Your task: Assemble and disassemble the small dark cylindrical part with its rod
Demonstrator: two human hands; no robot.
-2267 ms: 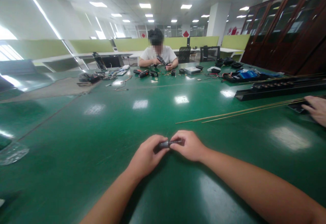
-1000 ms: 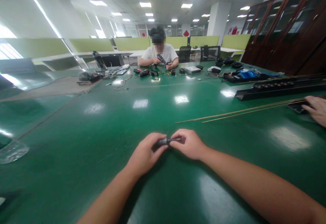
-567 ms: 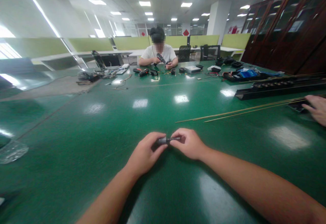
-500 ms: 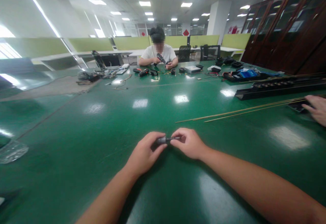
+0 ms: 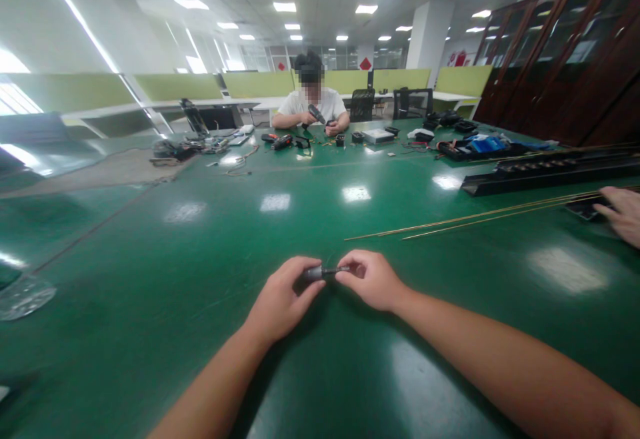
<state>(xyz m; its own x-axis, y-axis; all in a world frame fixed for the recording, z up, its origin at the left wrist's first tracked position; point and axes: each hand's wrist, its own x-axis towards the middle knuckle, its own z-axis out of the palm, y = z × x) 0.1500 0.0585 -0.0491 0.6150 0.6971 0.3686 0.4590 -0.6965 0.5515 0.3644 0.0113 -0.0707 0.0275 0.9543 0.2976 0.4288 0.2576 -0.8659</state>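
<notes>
My left hand point(image 5: 280, 299) is closed around a short, dark grey cylinder point(image 5: 313, 273) with a thin dark shaft point(image 5: 331, 271) sticking out of its right end. The cylinder lies nearly level, just above the green table. My right hand point(image 5: 373, 280) is curled at the shaft's far end, thumb and fingers bent around the tip. The fingers partly hide that tip, so its exact shape and the cylinder's kind are hard to make out.
Thin brass-coloured rods point(image 5: 450, 220) lie right of my hands, near another person's hand point(image 5: 625, 212) and a black rail point(image 5: 530, 176). Across the green table point(image 5: 225, 226), a person in a white shirt point(image 5: 327, 102) holds a power tool point(image 5: 317, 114). A clear plastic piece point(image 5: 25, 298) is far left.
My left hand has shifted slightly left with the cylinder, and the shaft's end now sits less deep between my right fingers. The right hand has barely moved.
</notes>
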